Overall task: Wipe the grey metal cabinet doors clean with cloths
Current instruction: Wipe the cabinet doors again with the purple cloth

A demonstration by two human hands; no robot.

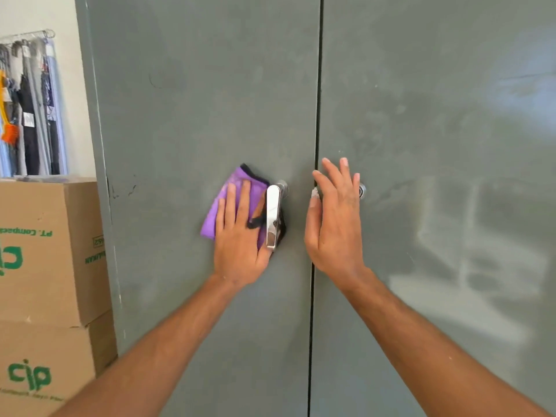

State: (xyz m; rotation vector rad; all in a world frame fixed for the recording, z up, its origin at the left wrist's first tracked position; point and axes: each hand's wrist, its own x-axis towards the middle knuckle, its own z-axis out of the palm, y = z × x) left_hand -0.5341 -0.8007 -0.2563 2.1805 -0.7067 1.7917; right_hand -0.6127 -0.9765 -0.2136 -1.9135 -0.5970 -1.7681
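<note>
left hand (240,233) flat w/ fingers straight, pressing a folded purple microfibre cloth with dark edging (224,203) against the left grey painted metal cabinet door (195,115), just beside the polished chrome lever handle (273,216) – part of the cloth tucked behind the lever, dark trim showing on both sides of it. right hand (334,218) spread open, palm toward the right grey metal door (436,145) close to the centre seam, partly covering a small round chrome key lock (362,191); a bit of white at its thumb – prob a second cloth, too little showing to tell, so cannot say if anything is pinched there. judged handling: cloth soft, light, limp, bunches easily, so best kept folded and held down under a flat palm rather than pinched at a corner; likely to snag on the lever, so needs pulling clear before the next stroke. doors stiff, smooth, smeary w/ dull patches – should take firm pressure, though thin sheet may flex or rattle. stacked brown cardboard boxes with green print (45,266) at left, hanging clothes in clear covers (30,109) behind them.
</note>
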